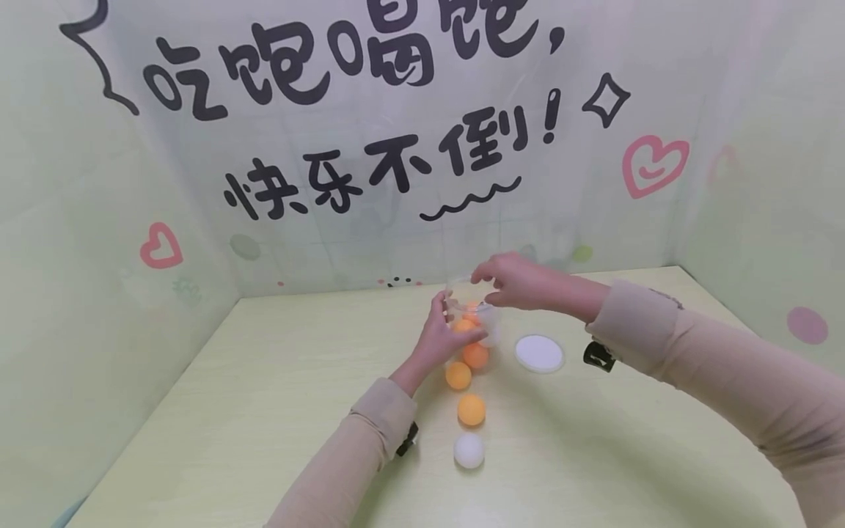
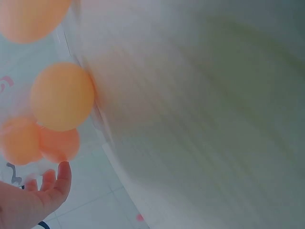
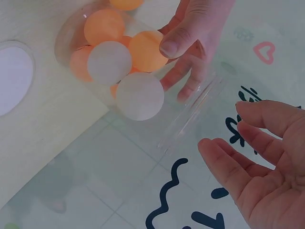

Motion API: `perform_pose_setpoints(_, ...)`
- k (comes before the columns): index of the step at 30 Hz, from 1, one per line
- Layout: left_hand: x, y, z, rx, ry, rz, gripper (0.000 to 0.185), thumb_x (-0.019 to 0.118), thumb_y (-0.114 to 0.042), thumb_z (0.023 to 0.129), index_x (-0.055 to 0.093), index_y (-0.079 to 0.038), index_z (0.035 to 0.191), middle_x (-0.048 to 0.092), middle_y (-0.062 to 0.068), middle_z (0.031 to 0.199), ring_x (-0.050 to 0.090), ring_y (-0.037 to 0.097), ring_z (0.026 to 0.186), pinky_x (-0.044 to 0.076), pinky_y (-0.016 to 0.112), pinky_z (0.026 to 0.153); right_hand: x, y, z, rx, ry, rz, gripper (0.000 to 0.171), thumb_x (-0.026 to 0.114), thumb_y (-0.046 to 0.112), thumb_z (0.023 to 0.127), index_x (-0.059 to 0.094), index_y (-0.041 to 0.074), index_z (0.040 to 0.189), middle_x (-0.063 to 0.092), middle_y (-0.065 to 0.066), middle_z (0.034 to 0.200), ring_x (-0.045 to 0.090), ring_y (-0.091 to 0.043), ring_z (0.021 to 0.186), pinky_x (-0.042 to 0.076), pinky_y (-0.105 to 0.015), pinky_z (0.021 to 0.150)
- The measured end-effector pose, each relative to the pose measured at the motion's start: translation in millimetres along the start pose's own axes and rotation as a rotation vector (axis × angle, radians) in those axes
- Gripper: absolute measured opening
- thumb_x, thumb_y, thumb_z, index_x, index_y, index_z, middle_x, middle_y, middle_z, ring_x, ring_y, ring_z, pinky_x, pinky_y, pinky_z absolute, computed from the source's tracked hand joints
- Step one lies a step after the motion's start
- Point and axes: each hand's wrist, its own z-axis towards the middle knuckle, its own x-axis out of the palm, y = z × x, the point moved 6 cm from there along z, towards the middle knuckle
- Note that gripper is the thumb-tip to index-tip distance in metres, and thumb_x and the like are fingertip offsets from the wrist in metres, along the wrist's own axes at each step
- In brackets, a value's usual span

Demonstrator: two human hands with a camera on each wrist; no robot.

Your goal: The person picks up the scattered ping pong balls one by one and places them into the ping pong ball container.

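My left hand (image 1: pixel 441 341) grips a clear plastic jar (image 3: pixel 136 143) round its side, the thumb across the near wall. Inside, in the right wrist view, lie orange table tennis balls (image 3: pixel 104 27) and two white balls (image 3: pixel 140 96). Above the jar's mouth is my right hand (image 1: pixel 518 282), its fingers apart and bent a little, with nothing between them. The right wrist view shows these fingertips (image 3: pixel 207 145) just beyond the jar's rim. In the left wrist view, the left fingers (image 2: pixel 64 176) reach up beside the orange balls (image 2: pixel 62 95).
A white round lid (image 1: pixel 539 353) lies on the table (image 1: pixel 277 411) right of the jar. Toward me, a light orange ball (image 1: pixel 458 375), another orange ball (image 1: pixel 472 410) and a white ball (image 1: pixel 469 450) form a row. A printed curtain (image 1: pixel 370 242) hangs behind the table.
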Motion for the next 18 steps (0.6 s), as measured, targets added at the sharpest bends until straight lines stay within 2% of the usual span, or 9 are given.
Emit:
perform_pose_setpoints(8,1.3,2.3,1.6,-0.023,-0.007,0.009,0.093,0.076,-0.03,0.073,0.016,-0.017,0.142,0.025,0.013,0.147,0.032,0.033,0.13,0.035,0.049,0.102,5.3,5.7,-16.4,-0.012,-0.005,0.033,0.028,0.065,0.001,0.078,0.064,-0.001,0.106,0.066,-0.013,0.098,0.062,-0.02,0.077,0.053,-0.031,0.072)
perform_pose_setpoints(14,0.5,2.6,1.8,-0.012,-0.007,0.025,0.094,0.076,-0.032,0.073,0.015,-0.016,0.143,0.025,0.014,0.147,0.032,0.033,0.13,0.035,0.048,0.102,19.1,13.8,-30.9,-0.076,0.008,0.106,0.025,0.062,-0.001,0.079,0.064,-0.001,0.105,0.065,-0.015,0.102,0.061,-0.023,0.08,0.052,-0.03,0.071)
perform_pose_setpoints(18,-0.2,2.3,2.8,0.008,-0.013,0.026,0.092,0.076,-0.027,0.074,0.016,-0.014,0.143,0.027,0.017,0.145,0.034,0.034,0.129,0.036,0.046,0.101,32.7,24.5,-39.8,-0.171,0.008,0.102,0.027,0.061,-0.002,0.079,0.065,0.001,0.105,0.065,-0.008,0.095,0.059,-0.02,0.077,0.05,-0.025,0.068)
